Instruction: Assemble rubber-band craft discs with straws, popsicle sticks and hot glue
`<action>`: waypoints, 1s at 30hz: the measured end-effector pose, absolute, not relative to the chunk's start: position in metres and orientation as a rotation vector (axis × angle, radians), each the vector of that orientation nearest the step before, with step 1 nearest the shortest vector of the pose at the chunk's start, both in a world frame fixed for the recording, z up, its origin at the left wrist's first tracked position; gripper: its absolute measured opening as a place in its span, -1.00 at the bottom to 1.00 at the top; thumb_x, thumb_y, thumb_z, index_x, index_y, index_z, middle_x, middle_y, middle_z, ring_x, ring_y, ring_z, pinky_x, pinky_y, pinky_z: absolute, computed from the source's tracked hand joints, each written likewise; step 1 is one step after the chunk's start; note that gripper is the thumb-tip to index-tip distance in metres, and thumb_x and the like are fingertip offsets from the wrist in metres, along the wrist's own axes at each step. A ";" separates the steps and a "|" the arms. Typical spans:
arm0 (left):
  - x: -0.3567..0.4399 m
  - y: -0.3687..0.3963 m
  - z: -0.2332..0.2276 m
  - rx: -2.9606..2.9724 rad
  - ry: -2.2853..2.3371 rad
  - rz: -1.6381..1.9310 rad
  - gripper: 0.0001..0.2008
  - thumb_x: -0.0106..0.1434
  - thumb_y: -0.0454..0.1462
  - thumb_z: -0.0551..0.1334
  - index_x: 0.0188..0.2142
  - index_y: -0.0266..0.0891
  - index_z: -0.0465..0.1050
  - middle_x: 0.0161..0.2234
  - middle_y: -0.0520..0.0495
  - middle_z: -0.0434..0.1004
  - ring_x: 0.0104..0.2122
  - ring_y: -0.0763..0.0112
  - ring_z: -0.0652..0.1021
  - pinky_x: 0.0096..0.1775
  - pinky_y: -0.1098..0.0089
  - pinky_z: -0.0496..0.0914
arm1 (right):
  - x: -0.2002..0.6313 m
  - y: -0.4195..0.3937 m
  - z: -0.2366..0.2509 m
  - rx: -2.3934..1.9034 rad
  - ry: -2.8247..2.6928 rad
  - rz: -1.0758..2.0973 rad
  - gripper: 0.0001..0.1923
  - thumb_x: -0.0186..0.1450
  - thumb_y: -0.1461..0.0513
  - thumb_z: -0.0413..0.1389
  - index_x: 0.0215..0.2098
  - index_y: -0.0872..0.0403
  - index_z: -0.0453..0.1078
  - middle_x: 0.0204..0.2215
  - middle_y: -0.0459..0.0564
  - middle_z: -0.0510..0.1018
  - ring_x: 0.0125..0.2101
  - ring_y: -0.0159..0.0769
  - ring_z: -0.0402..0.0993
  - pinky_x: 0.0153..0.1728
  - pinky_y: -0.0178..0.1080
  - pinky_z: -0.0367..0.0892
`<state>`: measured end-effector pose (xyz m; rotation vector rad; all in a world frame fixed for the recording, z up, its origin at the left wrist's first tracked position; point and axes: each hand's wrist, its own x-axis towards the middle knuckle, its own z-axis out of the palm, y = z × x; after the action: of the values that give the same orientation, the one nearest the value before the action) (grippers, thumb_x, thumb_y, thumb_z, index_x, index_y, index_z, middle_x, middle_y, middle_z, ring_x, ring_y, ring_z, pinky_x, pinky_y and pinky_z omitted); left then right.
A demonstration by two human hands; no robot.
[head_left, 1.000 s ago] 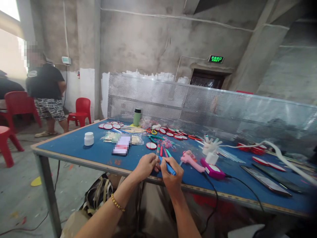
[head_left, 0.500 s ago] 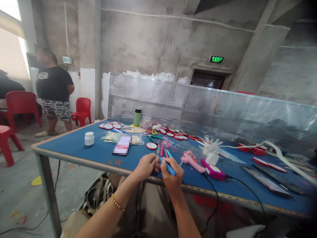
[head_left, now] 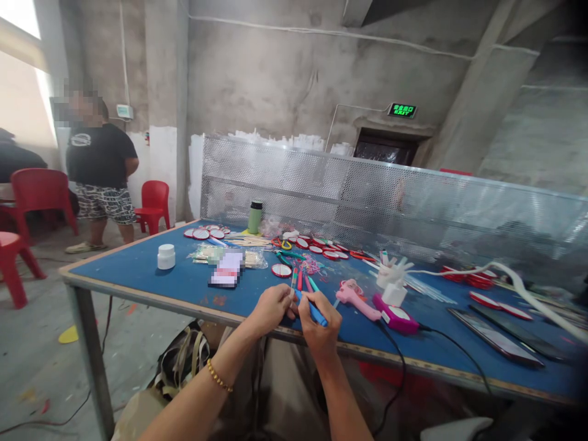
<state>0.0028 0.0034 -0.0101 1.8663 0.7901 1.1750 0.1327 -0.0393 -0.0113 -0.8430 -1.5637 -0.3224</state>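
Observation:
Near the front edge of the blue table [head_left: 138, 283], my two hands are close together. My left hand [head_left: 272, 309] is closed on a thin pale stick [head_left: 293, 283] with red and green colour at its upper end. In my right hand [head_left: 322, 323] a blue marker pen [head_left: 318, 315] is gripped like a pen, its front end close to the stick; whether it touches cannot be made out. Just beyond my fingers lie a red marker [head_left: 300, 280] and a green marker [head_left: 313, 284]. A round red-rimmed mirror [head_left: 282, 270] lies behind them.
A pink glue gun [head_left: 358, 301] and a purple device [head_left: 395, 315] with cables lie to the right, near two phones [head_left: 493, 335]. A white jar [head_left: 166, 257] and another phone [head_left: 226, 269] are left. A perforated metal panel [head_left: 285, 184] borders the back. A person [head_left: 101, 159] stands far left.
My hands, the stick and the blue marker pen hold nearly the same position. The standing person at far left has shifted slightly.

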 end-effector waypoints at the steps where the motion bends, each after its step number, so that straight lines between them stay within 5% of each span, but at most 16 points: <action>1: 0.003 0.004 -0.010 1.875 0.795 1.178 -0.82 0.23 -0.23 0.05 -0.49 -0.20 0.25 -0.59 0.06 0.44 -0.55 0.42 0.51 -0.43 0.45 0.31 | 0.133 -0.039 -0.011 -0.846 -1.573 -0.317 -0.85 0.31 0.31 0.04 -0.41 0.08 0.38 -0.53 -0.09 0.46 -0.50 -0.37 0.40 -0.39 -0.31 0.32; 30: 0.003 0.001 -0.007 1.894 0.823 1.167 -0.82 0.22 -0.23 0.05 -0.50 -0.19 0.25 -0.60 0.07 0.44 -0.54 0.42 0.50 -0.42 0.46 0.29 | 0.132 -0.040 -0.010 -0.855 -1.574 -0.334 -0.85 0.31 0.31 0.05 -0.41 0.07 0.39 -0.54 -0.09 0.46 -0.50 -0.36 0.40 -0.40 -0.30 0.31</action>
<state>0.0027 0.0012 -0.0074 1.8944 0.8235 1.1674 0.1315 -0.0404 -0.0103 -0.8554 -1.5739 -0.3341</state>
